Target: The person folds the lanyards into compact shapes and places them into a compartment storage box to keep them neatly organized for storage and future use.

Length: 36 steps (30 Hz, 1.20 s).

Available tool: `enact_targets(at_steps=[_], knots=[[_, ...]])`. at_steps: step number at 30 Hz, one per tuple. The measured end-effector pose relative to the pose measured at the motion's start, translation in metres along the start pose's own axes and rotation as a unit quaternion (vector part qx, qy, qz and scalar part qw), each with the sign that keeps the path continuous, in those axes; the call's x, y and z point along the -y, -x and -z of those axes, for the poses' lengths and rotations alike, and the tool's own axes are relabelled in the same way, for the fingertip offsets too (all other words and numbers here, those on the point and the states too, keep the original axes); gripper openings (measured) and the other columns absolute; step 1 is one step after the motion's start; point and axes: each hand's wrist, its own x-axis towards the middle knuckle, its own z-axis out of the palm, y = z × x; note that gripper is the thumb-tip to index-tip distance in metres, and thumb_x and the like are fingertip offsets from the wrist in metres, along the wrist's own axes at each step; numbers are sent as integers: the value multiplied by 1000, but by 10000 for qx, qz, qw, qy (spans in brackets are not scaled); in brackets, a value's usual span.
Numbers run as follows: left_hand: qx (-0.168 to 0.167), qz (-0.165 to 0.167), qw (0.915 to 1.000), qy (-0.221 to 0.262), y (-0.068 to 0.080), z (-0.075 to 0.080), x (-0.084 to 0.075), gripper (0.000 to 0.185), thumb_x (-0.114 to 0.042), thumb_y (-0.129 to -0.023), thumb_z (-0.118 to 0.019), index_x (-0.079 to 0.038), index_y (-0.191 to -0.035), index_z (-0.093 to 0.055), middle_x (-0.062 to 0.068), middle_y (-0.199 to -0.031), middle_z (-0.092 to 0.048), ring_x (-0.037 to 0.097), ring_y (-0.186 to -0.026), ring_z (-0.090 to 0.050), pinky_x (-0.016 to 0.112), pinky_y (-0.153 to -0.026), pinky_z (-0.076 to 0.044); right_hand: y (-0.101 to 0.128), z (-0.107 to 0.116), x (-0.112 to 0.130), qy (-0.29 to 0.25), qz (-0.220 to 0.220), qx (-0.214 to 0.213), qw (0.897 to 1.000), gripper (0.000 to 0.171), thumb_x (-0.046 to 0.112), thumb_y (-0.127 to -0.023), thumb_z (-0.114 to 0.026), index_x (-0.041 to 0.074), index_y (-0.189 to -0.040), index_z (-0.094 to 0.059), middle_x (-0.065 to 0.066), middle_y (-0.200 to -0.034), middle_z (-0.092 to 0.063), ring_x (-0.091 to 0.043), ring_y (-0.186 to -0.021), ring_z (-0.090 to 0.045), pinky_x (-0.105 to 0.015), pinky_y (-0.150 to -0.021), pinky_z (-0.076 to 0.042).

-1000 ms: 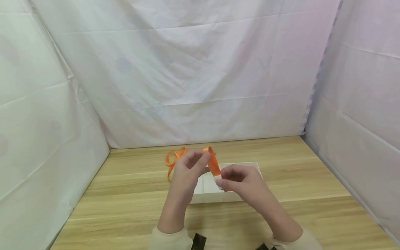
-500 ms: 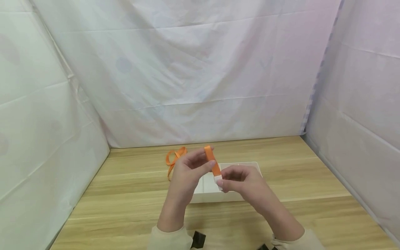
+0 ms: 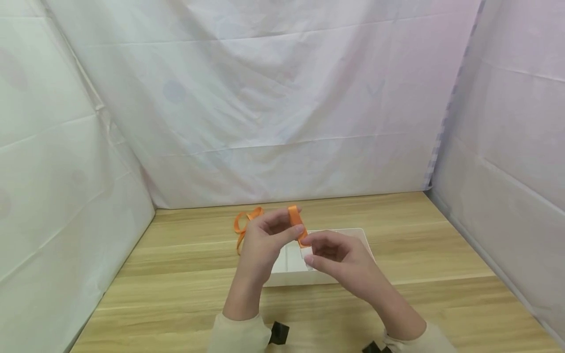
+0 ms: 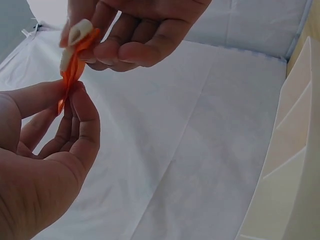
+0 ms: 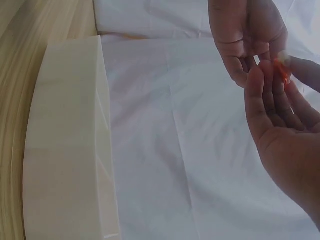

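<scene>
An orange ribbon is held up between both hands above a white box. My left hand pinches a short stretch of it between thumb and fingers. The ribbon's loose tail trails off to the left onto the table. My right hand pinches the lower end just to the right, its fingertips almost touching the left hand's. In the left wrist view the ribbon runs folded between the right hand above and the left hand below. The right wrist view shows only a sliver of ribbon.
The wooden table is walled in by white cloth at the back and both sides. The white box lies under the hands with inner dividers. Dark wrist straps show at the sleeves.
The right hand has risen a little toward the left hand, so the stretch of ribbon between them is shorter. The left thumb now presses on the ribbon.
</scene>
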Motion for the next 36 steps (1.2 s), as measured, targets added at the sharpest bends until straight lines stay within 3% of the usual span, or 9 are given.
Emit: enact_targets(at_steps=[5, 11, 14, 19, 21, 24, 29, 32, 36], knots=[[49, 1, 10000, -30, -3, 2, 2, 31, 1, -88, -81, 5, -119, -75, -8, -87, -76, 10, -85, -70, 26, -81, -60, 0, 3, -5, 128, 568, 217, 9981, 24, 0, -105, -59, 4, -125, -73, 6, -110, -76, -10, -90, -73, -29, -79, -63], [55, -83, 9999, -38, -5, 1, 3, 28, 2, -87, -82, 9, -112, -74, -8, -86, -76, 10, -82, -71, 27, -80, -61, -4, -1, -13, 68, 1536, -140, 9880, 27, -13, -93, -71, -1, -117, -76, 6, -109, -79, -6, -89, -72, -25, -74, -63], [61, -132, 9999, -64, -5, 0, 4, 25, 1, -87, -83, 7, -110, -75, -7, -87, -76, 11, -82, -71, 28, -80, -62, -6, -3, -17, 719, 2111, -644, 9727, 30, -15, -87, -76, 5, -110, -80, -1, -101, -77, -6, -75, -66, -21, -62, -57], [256, -333, 9987, -305, -3, -1, 7, 22, 1, -88, -83, 5, -108, -76, -2, -88, -76, 11, -83, -73, 28, -80, -62, -11, -1, -16, 1469, 3185, -1095, 9300, 38, -18, -76, -82, 6, -106, -82, -9, -101, -73, -12, -79, -65, -15, -64, -52], [479, -519, 9965, -448, -2, -2, 9, 20, 2, -89, -82, 4, -108, -76, 7, -91, -78, 10, -85, -74, 29, -83, -63, -13, 1, -13, 1516, 3256, -1055, 9273, 39, -19, -75, -82, 6, -106, -82, -10, -99, -76, -10, -80, -66, -15, -65, -52], [878, -893, 9899, -671, 0, -2, 10, 16, 1, -94, -77, 4, -110, -76, 20, -104, -76, 8, -96, -73, 31, -88, -64, -12, 5, -8, 1244, 2864, -823, 9464, 34, -16, -79, -82, 6, -105, -81, -10, -95, -79, -6, -75, -67, -16, -62, -54], [1274, -1318, 9797, -812, 2, -1, 13, 17, -1, -104, -63, 6, -113, -75, 24, -122, -70, 9, -114, -66, 32, -94, -64, -9, 11, 4, 742, 1236, -564, 9879, 17, -3, -91, -80, 7, -105, -77, -11, -96, -80, -8, -78, -75, -27, -66, -64], [1293, -1492, 9759, -932, 3, 0, 14, 17, 1, -104, -63, 7, -113, -76, 24, -123, -72, 10, -113, -69, 32, -92, -64, -9, 14, 11, 585, 207, -460, 9970, 13, 8, -93, -81, 7, -104, -75, -10, -97, -78, -11, -78, -74, -31, -67, -65], [1186, -1700, 9727, -1044, 2, 0, 16, 12, 6, -97, -70, 7, -106, -78, 25, -113, -77, 12, -105, -75, 32, -91, -65, -11, 17, 17, 319, -832, -309, 9955, 28, 17, -92, -85, 4, -112, -70, -11, -97, -78, -17, -79, -76, -34, -71, -66]])
